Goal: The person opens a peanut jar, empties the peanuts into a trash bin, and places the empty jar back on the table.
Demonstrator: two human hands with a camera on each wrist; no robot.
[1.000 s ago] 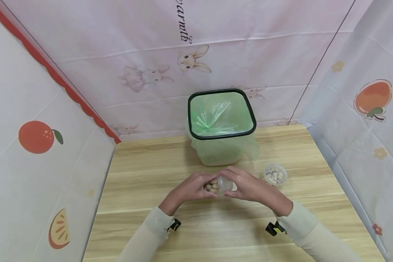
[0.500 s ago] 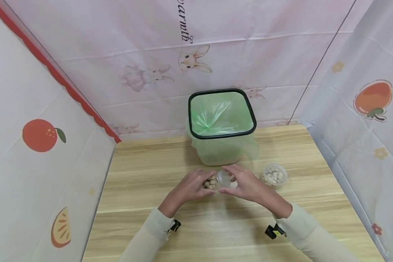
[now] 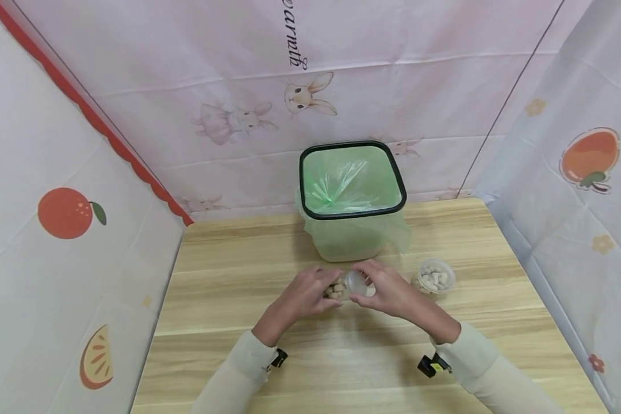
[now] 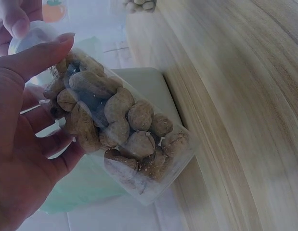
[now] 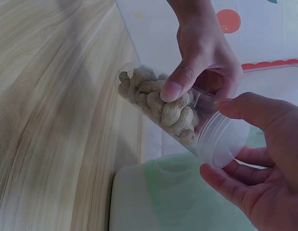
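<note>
So the left hand (image 3: 304,293) has its thumb and fingers wrapped round a clear jar (image 5: 205,102), and the right hand (image 3: 390,290) has its thumb and fingertips round the frosted lid (image 5: 228,139), which sits on the mouth. Jar's tipped well over on its side, lid end toward the right hand, about midway between the tabletop's (image 3: 331,374) left and right edges. Can't tell if it touches the wood. It's full of peanuts (image 4: 124,120), shells and all, with a bit of bare space up by the lid.

Second jar (image 3: 425,292) stands upright over toward the right edge, filled with pale lumpy bits (image 3: 436,279), too small to name for sure. Toward the far edge, slightly right of its middle, there's a bin (image 3: 353,216) with a black rim, lined with a crinkly green bag (image 3: 372,172) folded down over the outside.
</note>
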